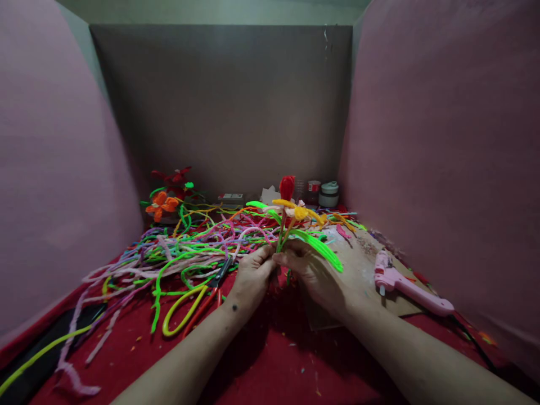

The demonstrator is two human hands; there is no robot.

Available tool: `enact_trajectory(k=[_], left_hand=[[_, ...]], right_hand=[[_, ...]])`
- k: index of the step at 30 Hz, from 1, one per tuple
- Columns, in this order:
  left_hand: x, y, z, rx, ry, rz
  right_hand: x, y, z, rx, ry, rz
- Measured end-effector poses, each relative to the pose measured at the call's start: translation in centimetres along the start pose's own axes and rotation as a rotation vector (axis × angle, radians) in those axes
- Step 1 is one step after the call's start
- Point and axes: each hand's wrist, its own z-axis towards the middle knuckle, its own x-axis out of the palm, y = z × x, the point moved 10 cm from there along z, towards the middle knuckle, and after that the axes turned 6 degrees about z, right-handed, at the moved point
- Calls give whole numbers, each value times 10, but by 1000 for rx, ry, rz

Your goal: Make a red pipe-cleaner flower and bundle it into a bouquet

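Both my hands meet at the stems of a pipe-cleaner flower bunch, held upright over the table. It has a red bud (287,188) on top, a yellow-orange flower (301,213) below it and bright green leaves (320,247) bending to the right. My left hand (255,271) pinches the stems from the left, fingers closed. From the right, my right hand (310,270) is closed on the same stems, its thumb near the left fingertips. The lower stem ends are mostly hidden by the hands.
Loose pipe cleaners (189,247) pile up at left and centre. Scissors (185,312) lie beside my left hand. A pink glue gun (409,287) with a cord rests on a cardboard sheet (363,264) at right. Orange flower (161,206) and jars (329,194) stand behind. Pink side walls flank the table.
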Motion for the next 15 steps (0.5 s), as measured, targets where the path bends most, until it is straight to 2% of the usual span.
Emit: enact_trajectory(k=[4, 9, 12, 15], left_hand=[[8, 0, 1, -50, 92, -161], [17, 9, -1, -138, 183, -371], [22, 9, -3, -169, 223, -480], [31, 5, -6, -179, 299, -619]], right_hand=[[-3, -7, 3, -4, 26, 3], [-26, -24, 7, 40, -62, 48], [-25, -30, 7, 94, -32, 102], [-20, -30, 8, 89, 15, 140]])
